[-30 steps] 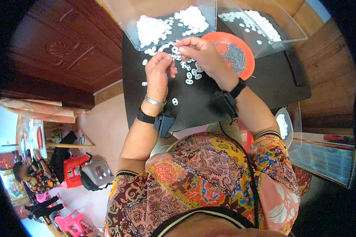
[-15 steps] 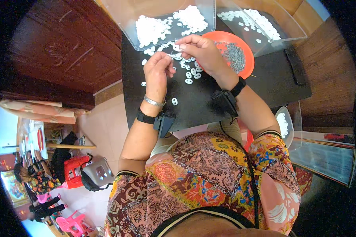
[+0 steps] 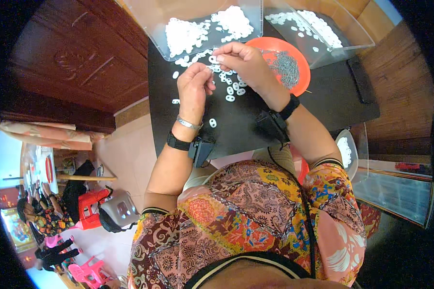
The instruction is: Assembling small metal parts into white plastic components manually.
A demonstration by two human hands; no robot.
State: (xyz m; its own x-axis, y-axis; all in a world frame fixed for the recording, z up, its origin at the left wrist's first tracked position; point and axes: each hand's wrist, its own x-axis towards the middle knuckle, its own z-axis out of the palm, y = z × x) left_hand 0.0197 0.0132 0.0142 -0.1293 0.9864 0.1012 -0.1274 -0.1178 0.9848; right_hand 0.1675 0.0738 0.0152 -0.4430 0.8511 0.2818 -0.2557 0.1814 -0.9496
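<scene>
My right hand [image 3: 246,63] pinches a white oval plastic piece with two holes [image 3: 213,59] between thumb and fingertips. Close by, on the left, my left hand [image 3: 193,89] is closed in a pinch, thumb against forefinger; what it holds is too small to make out. Below and between the hands, similar white two-hole pieces [image 3: 230,98] lie scattered on the dark tabletop [image 3: 188,132]. One loose white piece [image 3: 213,123] rests nearer to me. Beside my right hand sits an orange-red plate [image 3: 302,60] with a heap of thin grey metal pins or nails [image 3: 287,70].
Two clear plastic boxes, one at the far left [image 3: 154,41] and one at the far right [image 3: 354,48], hold many white pieces. A flat black object [image 3: 360,79] lies at the table's right. Below the table's right edge is a clear tub [image 3: 354,164] with more white pieces.
My hands stay close together with only slight shifts. A thin pin-like thing showed at my left fingertips earlier; now I cannot make it out. The white piece in my right hand has shifted slightly.
</scene>
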